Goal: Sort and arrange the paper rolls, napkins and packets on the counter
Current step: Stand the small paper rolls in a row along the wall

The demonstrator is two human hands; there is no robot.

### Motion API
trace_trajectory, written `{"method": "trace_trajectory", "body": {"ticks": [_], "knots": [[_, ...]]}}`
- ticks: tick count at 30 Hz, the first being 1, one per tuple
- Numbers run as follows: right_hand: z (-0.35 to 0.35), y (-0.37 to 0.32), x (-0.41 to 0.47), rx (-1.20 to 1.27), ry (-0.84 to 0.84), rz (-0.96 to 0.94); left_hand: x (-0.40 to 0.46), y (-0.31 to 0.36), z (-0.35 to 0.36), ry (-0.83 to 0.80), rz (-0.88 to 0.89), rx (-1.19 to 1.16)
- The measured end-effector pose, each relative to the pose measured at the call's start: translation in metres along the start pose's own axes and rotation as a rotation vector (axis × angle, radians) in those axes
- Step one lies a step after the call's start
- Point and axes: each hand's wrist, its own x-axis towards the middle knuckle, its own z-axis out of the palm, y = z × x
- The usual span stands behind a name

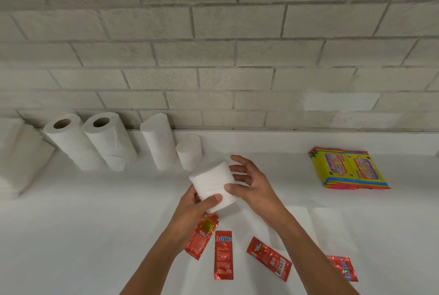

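Sachets (223, 254) nearest: four red ones loose on the counter (95, 235), one partly under the left forearm, flat napkins (332, 228) just beside the right arm. Above them, small paper roll (212, 185) held off the surface between both hands. Left hand (192, 206) grips its lower end, thumb across the front. Right hand (251, 185) presses a thumb on the side, other fingers spread behind. Roll looks light and soft, likely crushes if squeezed; hold around the barrel, gentle pressure. Further back, standing rolls (107, 140) lined along the wall (213, 45), shortest (189, 150) closest to the hands. Yellow packets (349, 168) stacked far right.
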Motion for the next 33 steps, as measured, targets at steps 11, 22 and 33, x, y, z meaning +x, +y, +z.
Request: {"method": "trace_trajectory", "body": {"ticks": [11,22,33], "knots": [[-0.035,0.007,-0.004,-0.153,0.133,0.058,0.05,0.048,-0.035,0.421,0.232,0.183],[-0.086,0.028,-0.021,-0.319,0.267,0.129,0.11,0.085,-0.046,0.55,0.337,0.355],[-0.103,0.046,-0.044,-0.596,0.274,0.297,0.14,0.074,-0.043,0.594,0.264,0.497]]}}
